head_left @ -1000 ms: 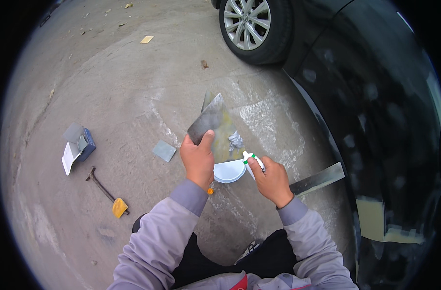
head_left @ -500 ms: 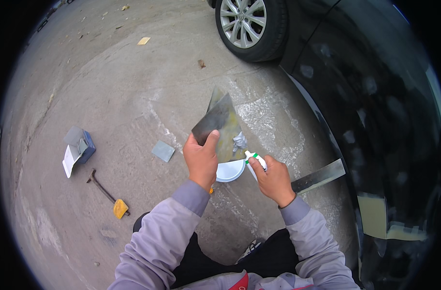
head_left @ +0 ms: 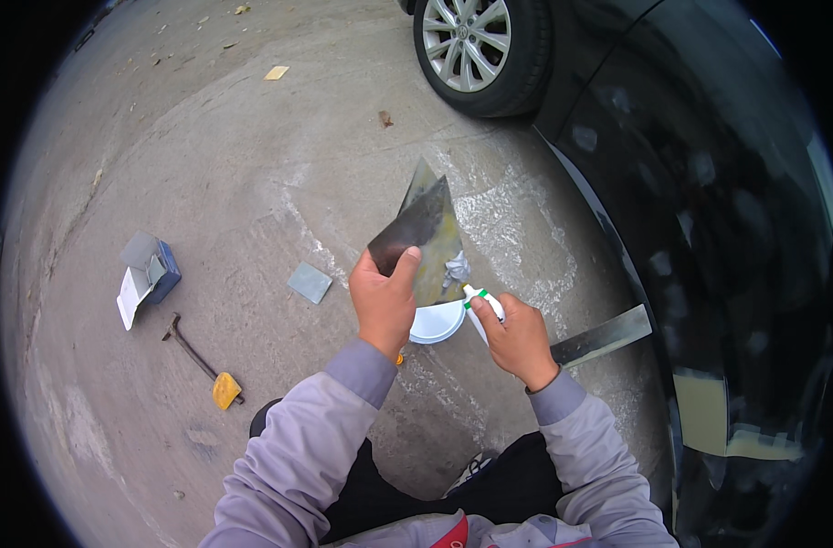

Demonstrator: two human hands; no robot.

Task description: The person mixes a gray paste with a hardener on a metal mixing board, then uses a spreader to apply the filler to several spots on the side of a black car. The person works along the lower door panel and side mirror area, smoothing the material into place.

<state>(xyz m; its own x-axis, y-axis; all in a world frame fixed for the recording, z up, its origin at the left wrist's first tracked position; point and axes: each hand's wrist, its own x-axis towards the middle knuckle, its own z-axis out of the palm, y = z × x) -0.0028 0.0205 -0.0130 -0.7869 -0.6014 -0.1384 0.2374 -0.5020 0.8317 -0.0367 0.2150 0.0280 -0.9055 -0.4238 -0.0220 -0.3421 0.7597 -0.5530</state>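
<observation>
Spreader blades (head_left: pixel 421 239) now raised, gripped by left hand (head_left: pixel 383 301); right hand (head_left: pixel 517 338) clasps white tube (head_left: pixel 483 306), possibly squeezing; open concrete (head_left: pixel 206 164) toward 10 o'clock.

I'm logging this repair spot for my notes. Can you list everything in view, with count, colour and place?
spreaders: two, dark metal, fanned in left hand
tube: one, white with green band, in right hand
tub: one, white, on ground below hands
sanding pad: one, grey, on ground left of hands
box: one, blue, open, far left
scraper: one, yellow head, below box
metal strip: one, grey, on ground by car
car: one, black, right side
wheel: one, silver rim, top
ground: grey concrete
left hand: grips spreaders
right hand: holds tube
</observation>
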